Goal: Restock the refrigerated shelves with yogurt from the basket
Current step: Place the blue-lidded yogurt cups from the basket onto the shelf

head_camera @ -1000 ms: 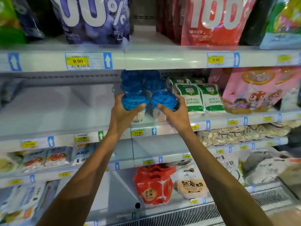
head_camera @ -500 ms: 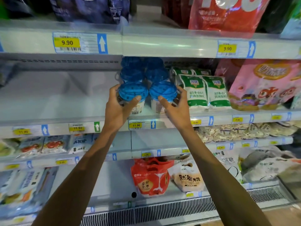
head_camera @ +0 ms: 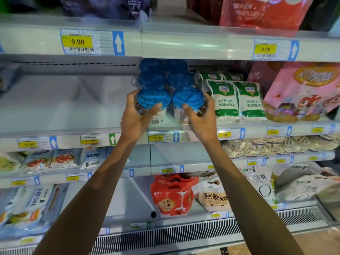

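Observation:
Two yogurt cups with blue lids stand side by side at the front of the second shelf (head_camera: 73, 133). My left hand (head_camera: 135, 118) grips the left cup (head_camera: 153, 100), thumb on the lid's front edge. My right hand (head_camera: 202, 116) grips the right cup (head_camera: 187, 99) the same way. Behind them, two rows of more blue-lidded cups (head_camera: 163, 78) run toward the back of the shelf. The basket is out of view.
Green-and-white yogurt pouches (head_camera: 237, 100) stand right of the cups, pink bags (head_camera: 303, 92) beyond them. Left of the cups the shelf floor is bare. Shelves above and below hold bagged dairy goods; price tags line the shelf edges.
Both hands have stayed on the two front cups, which sit at the same spot on the shelf. The camera has tilted a little, shifting the shelves in the view.

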